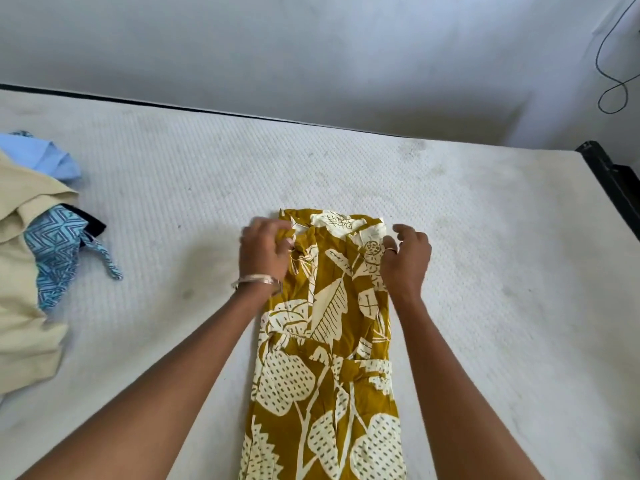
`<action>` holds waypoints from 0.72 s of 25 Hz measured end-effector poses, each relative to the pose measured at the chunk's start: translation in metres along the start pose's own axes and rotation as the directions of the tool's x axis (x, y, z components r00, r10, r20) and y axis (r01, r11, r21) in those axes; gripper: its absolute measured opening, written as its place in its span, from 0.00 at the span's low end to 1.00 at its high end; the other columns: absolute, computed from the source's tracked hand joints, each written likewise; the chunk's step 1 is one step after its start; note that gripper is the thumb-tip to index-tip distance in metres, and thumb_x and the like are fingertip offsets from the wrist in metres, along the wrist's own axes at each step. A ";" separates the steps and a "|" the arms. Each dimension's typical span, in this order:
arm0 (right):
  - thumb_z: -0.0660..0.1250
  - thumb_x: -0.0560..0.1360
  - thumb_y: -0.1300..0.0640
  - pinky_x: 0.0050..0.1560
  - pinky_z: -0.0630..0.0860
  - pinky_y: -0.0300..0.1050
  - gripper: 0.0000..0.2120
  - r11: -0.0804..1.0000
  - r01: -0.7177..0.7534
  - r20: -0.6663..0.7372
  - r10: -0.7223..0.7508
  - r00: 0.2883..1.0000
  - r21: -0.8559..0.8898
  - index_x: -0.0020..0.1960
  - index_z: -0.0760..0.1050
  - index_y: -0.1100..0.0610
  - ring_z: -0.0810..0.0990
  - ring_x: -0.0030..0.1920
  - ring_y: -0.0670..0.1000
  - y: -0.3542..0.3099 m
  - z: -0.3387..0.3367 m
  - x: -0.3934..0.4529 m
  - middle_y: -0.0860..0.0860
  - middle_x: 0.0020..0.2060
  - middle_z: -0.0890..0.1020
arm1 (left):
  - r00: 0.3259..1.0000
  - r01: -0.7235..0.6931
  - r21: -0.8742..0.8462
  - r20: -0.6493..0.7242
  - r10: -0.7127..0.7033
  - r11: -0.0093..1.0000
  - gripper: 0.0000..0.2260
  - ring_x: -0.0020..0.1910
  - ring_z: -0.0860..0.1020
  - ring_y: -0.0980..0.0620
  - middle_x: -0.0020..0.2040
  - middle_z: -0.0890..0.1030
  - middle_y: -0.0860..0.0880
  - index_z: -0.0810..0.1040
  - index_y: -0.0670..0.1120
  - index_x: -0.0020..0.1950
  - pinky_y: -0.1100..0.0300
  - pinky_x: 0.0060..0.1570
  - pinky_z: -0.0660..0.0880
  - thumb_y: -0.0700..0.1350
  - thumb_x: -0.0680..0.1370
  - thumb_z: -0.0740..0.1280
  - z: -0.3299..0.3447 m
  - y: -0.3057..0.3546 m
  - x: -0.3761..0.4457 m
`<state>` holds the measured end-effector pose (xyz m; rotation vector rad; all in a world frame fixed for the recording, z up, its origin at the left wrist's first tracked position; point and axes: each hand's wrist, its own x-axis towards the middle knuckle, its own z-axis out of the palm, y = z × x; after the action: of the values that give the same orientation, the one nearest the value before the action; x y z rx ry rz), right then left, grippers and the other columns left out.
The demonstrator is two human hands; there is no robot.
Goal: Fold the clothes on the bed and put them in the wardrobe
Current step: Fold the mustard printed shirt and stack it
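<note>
A mustard-yellow garment with a cream leaf print (325, 344) lies on the white mattress (485, 258), folded into a long narrow strip that runs from the bottom edge of the view toward the wall. My left hand (265, 251) grips the cloth at the strip's far left corner, fingers curled into the fabric. My right hand (407, 259) holds the far right corner, fingers bent over the edge. A bangle sits on my left wrist and a ring on my right hand.
A heap of unfolded clothes lies at the left edge: a cream garment (24, 306), a blue patterned piece (57, 251) and a light blue one (45, 155). A white wall (311, 53) backs the bed. The dark bed frame (609, 181) shows at right, with a hanging cable (613, 84).
</note>
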<state>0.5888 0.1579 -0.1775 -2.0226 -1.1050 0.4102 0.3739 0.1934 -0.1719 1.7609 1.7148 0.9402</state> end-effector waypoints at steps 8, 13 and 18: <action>0.69 0.72 0.68 0.46 0.82 0.60 0.03 0.882 -0.430 0.363 0.344 0.866 0.191 0.44 0.80 0.63 0.84 0.46 0.61 -0.010 -0.007 0.036 0.60 0.43 0.84 | 0.810 0.546 -0.112 0.324 -0.489 0.830 0.18 0.50 0.82 0.43 0.52 0.84 0.45 0.81 0.45 0.57 0.47 0.56 0.78 0.45 0.69 0.77 0.000 0.009 0.051; 0.65 0.73 0.73 0.48 0.79 0.50 0.11 0.903 -0.202 0.380 0.047 0.924 0.379 0.45 0.79 0.59 0.82 0.49 0.54 0.002 -0.048 0.000 0.56 0.45 0.83 | 0.894 0.396 -0.378 0.367 -0.257 0.837 0.12 0.36 0.81 0.57 0.40 0.81 0.48 0.82 0.42 0.47 0.69 0.33 0.76 0.27 0.70 0.69 -0.033 0.010 0.023; 0.59 0.67 0.80 0.61 0.75 0.55 0.23 0.989 -0.009 0.300 -0.036 0.953 0.148 0.39 0.80 0.54 0.74 0.63 0.50 0.033 -0.068 -0.054 0.41 0.48 0.77 | 0.919 -0.140 0.121 0.386 0.084 0.983 0.18 0.56 0.73 0.49 0.54 0.75 0.52 0.85 0.48 0.47 0.56 0.53 0.75 0.26 0.69 0.68 -0.056 -0.039 -0.019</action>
<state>0.6169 0.0705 -0.1628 -1.8598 -1.2309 0.7931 0.3065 0.1717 -0.1686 2.0000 1.4732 0.4797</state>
